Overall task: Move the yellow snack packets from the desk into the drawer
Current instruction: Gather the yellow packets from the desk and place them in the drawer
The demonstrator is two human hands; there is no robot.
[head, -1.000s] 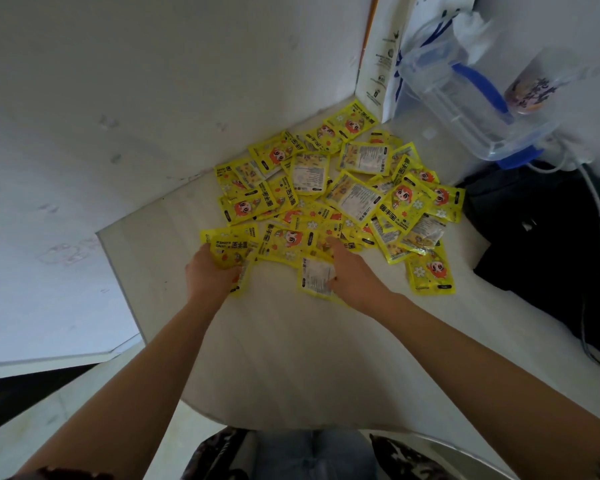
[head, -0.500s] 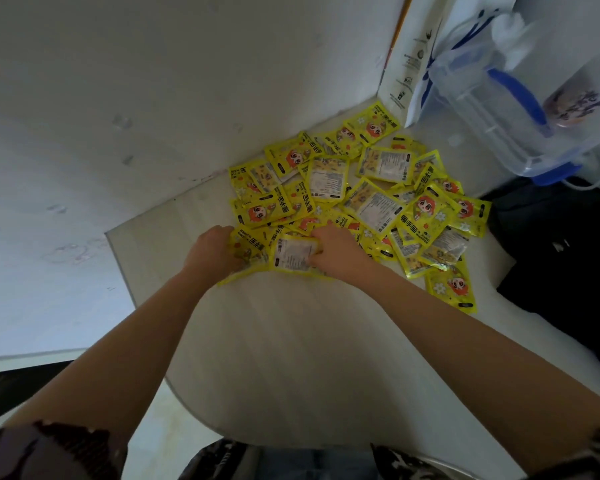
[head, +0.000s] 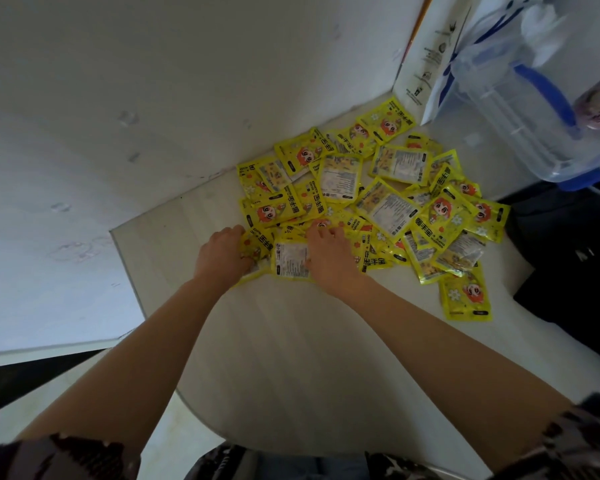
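our left grip [head: 222, 252] curls round a few yellow snack packets [head: 378, 199] at the heap's near left edge; our right grip [head: 328, 252] lies with fingers spread flat on packets beside it, pinning a white-backed packet [head: 290, 259] between the two hands. the heap spreads away and rightward on the table [head: 291, 341], toward the clear jug [head: 520, 98], so the right hand is nearer most of it. glossy flat sachets, overlapping. we see no drawer.
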